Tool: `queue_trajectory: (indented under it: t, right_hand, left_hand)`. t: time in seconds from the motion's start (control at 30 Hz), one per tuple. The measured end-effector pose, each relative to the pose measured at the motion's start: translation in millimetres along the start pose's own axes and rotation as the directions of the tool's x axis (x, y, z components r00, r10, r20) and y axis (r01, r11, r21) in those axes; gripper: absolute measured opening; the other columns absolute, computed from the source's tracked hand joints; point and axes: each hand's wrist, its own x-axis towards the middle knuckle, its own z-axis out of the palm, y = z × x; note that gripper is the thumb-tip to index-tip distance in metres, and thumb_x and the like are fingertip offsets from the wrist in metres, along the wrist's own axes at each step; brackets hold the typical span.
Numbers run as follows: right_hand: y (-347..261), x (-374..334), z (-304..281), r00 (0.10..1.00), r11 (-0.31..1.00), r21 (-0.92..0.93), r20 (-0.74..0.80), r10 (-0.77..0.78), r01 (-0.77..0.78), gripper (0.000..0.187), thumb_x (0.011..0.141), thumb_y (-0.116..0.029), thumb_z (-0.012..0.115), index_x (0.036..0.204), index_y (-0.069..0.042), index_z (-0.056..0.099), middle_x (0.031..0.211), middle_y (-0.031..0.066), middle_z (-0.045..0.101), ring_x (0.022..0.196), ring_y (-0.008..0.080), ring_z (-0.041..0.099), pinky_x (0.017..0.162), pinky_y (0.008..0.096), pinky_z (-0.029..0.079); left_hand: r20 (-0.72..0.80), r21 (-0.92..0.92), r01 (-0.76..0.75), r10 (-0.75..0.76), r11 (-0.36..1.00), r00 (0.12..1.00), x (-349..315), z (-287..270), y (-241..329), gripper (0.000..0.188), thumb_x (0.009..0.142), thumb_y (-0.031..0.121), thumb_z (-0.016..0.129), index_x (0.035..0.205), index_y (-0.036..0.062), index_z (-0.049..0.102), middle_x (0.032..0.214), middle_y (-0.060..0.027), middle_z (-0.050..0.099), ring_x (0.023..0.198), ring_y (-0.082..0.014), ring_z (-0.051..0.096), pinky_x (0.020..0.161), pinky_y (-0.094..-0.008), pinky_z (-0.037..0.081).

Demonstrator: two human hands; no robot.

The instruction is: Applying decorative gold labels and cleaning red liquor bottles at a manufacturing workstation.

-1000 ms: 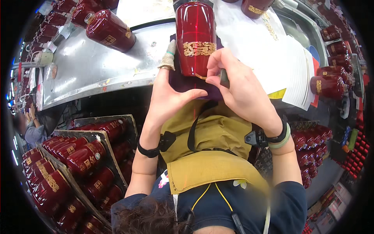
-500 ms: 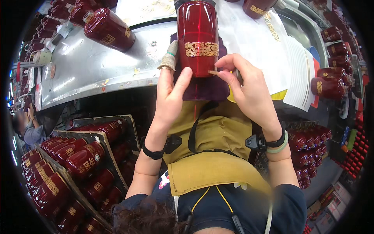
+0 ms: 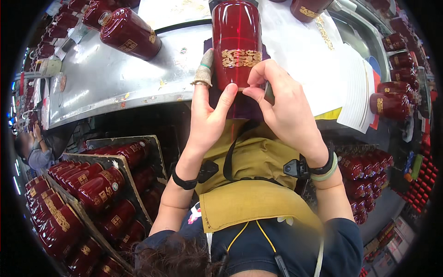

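A glossy dark red bottle [image 3: 236,34] with a gold ornamental band lies in front of me on a dark purple cloth [image 3: 244,110], its base toward me. My left hand [image 3: 207,113] steadies its left side, the thumb at the lower edge. A beige cover with a grey tip [image 3: 204,69] sits on a left finger. My right hand [image 3: 284,101] pinches a small tan strip [image 3: 242,90] against the bottle's lower edge, close to the left thumb. Part of a dark greenish object [image 3: 269,93] shows inside the right hand; its kind is hidden.
Another red bottle [image 3: 130,37] lies on the metal table [image 3: 97,94] to the left. White sheets [image 3: 304,69] carrying gold decals and a paper stack [image 3: 357,87] are at right. Crates of red bottles [image 3: 99,184] stand below left. A person [image 3: 39,154] sits far left.
My right hand has moved left along the bottle's lower edge with the tan strip, closer to the left thumb. The bottle and my left hand have shifted slightly right.
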Motion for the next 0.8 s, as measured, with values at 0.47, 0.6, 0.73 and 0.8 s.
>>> queue_trajectory:
  t: [0.47, 0.6, 0.73, 0.8]
  right_hand:
    - [14, -9, -3, 0.953, 0.94, 0.185, -0.041, 0.3, -0.288, 0.022, 0.092, -0.017, 0.077, 0.088, 0.003, 0.068, 0.08, 0.0091, 0.064, 0.069, 0.0173, 0.058, 0.063, 0.0322, 0.046]
    - [19, -11, 2, 0.957, 0.941, 0.209, -0.058, 0.283, -0.265, 0.021, 0.091, -0.016, 0.078, 0.087, 0.002, 0.068, 0.079, 0.0085, 0.063, 0.068, 0.0167, 0.057, 0.063, 0.0316, 0.045]
    - [21, -11, 4, 0.957, 0.943, 0.201, -0.067, 0.282, -0.263, 0.021, 0.091, -0.015, 0.078, 0.086, 0.003, 0.068, 0.079, 0.0085, 0.063, 0.068, 0.0166, 0.057, 0.062, 0.0315, 0.045]
    - [21, -12, 5, 0.962, 0.95, 0.2, -0.083, 0.261, -0.241, 0.021, 0.091, -0.015, 0.079, 0.086, 0.002, 0.068, 0.079, 0.0085, 0.063, 0.068, 0.0167, 0.056, 0.062, 0.0315, 0.044]
  left_hand:
    - [-0.018, 0.064, -0.018, 0.019, 0.998, 1.0, 1, 2, -2, 0.068, 0.104, 0.009, 0.06, 0.159, -0.0086, 0.025, 0.16, -0.0211, 0.038, 0.145, -0.0246, 0.041, 0.12, -0.0379, 0.033]
    - [-0.017, 0.056, -0.02, 0.021, 0.998, 1.0, 0, 2, -2, 0.067, 0.105, 0.009, 0.058, 0.16, -0.0083, 0.024, 0.16, -0.0204, 0.038, 0.145, -0.0242, 0.041, 0.121, -0.0376, 0.033]
    - [-0.028, -0.002, 0.001, -0.001, 1.0, 1.0, -1, 2, -1, 0.066, 0.106, 0.009, 0.056, 0.161, -0.0068, 0.023, 0.162, -0.0191, 0.036, 0.145, -0.0229, 0.041, 0.121, -0.0371, 0.032]
    - [-0.031, -0.036, 0.022, -0.023, 0.999, 0.999, -1, 3, 0, 0.066, 0.106, 0.009, 0.055, 0.161, -0.0063, 0.022, 0.162, -0.0187, 0.036, 0.145, -0.0226, 0.041, 0.121, -0.0369, 0.032]
